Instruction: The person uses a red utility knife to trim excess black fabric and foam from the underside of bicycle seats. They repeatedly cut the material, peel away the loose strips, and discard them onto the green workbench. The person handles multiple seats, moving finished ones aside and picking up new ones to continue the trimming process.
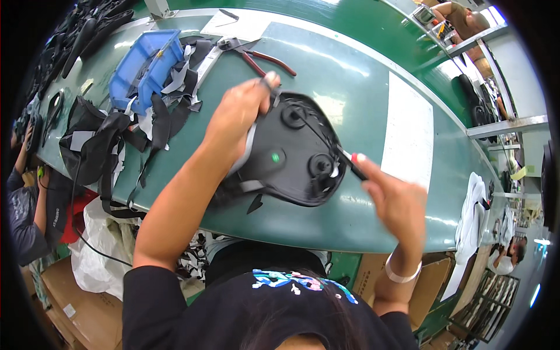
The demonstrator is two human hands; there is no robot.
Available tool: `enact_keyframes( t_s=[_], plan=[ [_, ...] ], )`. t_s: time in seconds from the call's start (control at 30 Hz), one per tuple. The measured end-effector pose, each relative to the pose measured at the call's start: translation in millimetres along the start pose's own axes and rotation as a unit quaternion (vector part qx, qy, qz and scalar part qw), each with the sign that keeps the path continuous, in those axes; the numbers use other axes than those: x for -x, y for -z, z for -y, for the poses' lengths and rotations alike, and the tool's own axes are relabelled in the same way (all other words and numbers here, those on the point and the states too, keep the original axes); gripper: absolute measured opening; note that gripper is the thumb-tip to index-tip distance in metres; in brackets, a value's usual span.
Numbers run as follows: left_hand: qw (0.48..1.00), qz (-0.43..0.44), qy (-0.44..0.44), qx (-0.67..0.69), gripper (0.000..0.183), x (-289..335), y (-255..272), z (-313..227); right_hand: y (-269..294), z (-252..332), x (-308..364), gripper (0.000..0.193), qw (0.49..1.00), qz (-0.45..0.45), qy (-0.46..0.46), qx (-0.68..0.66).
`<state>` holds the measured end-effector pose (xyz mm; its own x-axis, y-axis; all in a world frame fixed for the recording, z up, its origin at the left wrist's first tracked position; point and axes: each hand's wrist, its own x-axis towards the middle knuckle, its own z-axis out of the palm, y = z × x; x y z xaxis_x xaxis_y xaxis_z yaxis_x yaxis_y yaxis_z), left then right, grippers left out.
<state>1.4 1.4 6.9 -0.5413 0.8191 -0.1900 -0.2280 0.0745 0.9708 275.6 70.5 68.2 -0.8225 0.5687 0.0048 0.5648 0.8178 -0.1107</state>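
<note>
A black moulded shell [262, 151] with two round knobs lies tilted over the green table in front of me. A small green mark and a pale strip show on it. My left hand [242, 108] is closed at its upper left edge, with a dark strip at the fingertips. My right hand [394, 201], blurred by motion, is closed on a slim black-handled tool [354, 167]. This tool meets the shell's right rim; its working end is unclear. Just beyond my left hand lies a red-handled cutting tool [265, 57].
A blue bin [146, 70] stands at the left among black fabric scraps [169, 111]. White sheets [408, 128] lie on the green table [344, 64]. A white cloth [471, 216] hangs at the right edge. Cardboard boxes [87, 309] stand below. Other people work left and right.
</note>
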Motion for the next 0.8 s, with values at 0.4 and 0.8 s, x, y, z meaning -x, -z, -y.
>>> enact_keyframes(
  t_s=[0.4,0.8],
  plan=[
    [0.926,0.026,-0.299,0.228,0.019,41.2,103.7,-56.6,16.2,2.1,28.6,0.049,0.993,0.072,0.037,0.085],
    [0.947,0.225,0.203,-0.111,0.056,132.7,16.5,36.2,16.2,-24.4,21.8,0.048,0.988,0.078,0.001,-0.133]
  ],
)
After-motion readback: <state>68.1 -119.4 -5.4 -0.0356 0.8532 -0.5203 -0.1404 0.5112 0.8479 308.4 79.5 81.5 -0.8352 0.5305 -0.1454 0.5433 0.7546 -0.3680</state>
